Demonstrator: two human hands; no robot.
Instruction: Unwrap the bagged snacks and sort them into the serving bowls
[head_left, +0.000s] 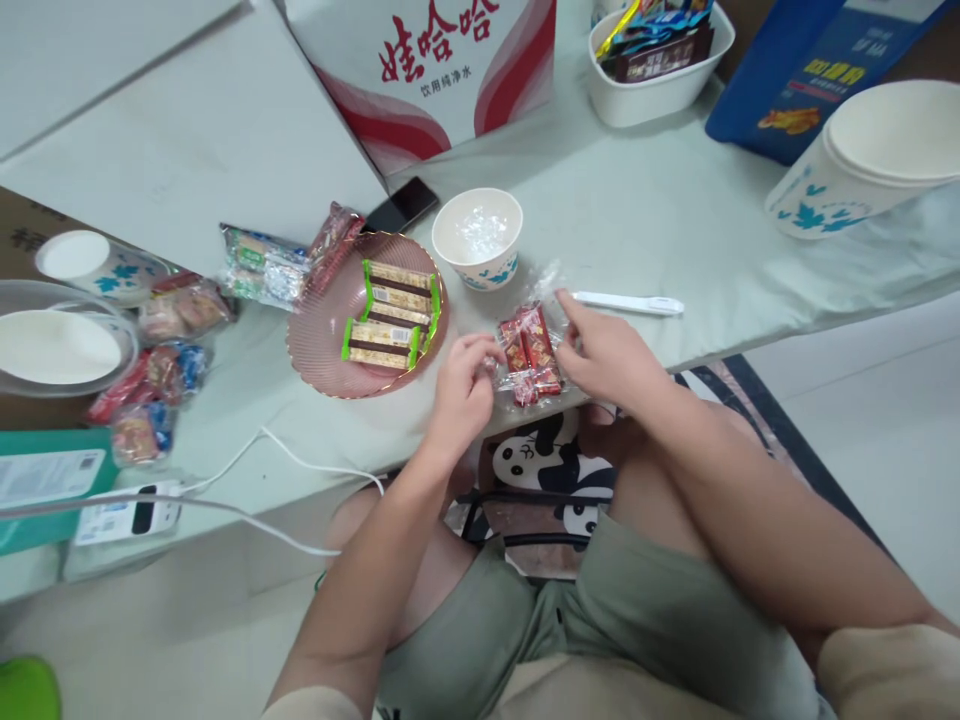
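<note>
Mid-frame, the left hand (469, 378) is pinching clear-bagged red snack packets (535, 342); whether the right hand (611, 348) is gripping, I cannot tell.

Left hand (466, 380) curled, right hand (609, 348) loosely spread, forearms (394, 535) reaching forward

A single head-worn camera looks forward and steeply down over the wearer's green shorts (457, 640), near enough to hold the left hand (465, 388) and the right hand (611, 352) mid-view, while the table (645, 200) slants across the wide scene and a red-and-white carton (442, 115) stands cut off at its far limit
</note>
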